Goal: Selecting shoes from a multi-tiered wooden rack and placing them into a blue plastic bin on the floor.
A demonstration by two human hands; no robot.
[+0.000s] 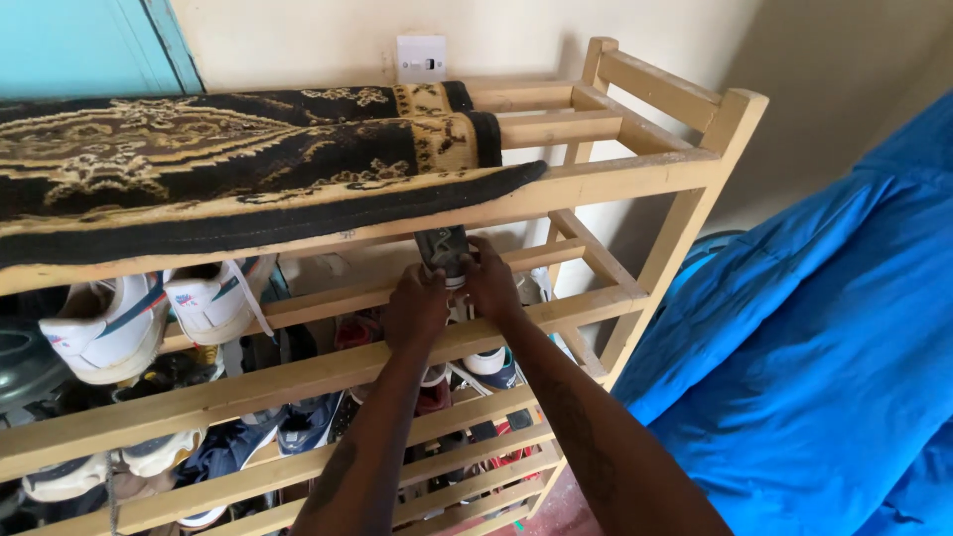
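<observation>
Both my hands reach into the second tier of a wooden slatted shoe rack [635, 184]. My left hand [415, 308] and my right hand [493, 283] together grip a dark shoe [443, 250], held upright with its grey patterned sole facing me, just under the top shelf. My left fingers wrap its left side and my right fingers close on its right side. Most of the shoe's upper is hidden behind my hands.
A folded black and gold patterned rug [228, 164] covers the top shelf. White sneakers [149, 313] sit at the left of the second tier, with several more shoes on lower tiers. Blue fabric [814, 347] fills the right. A wall switch [421, 58] sits above the rack.
</observation>
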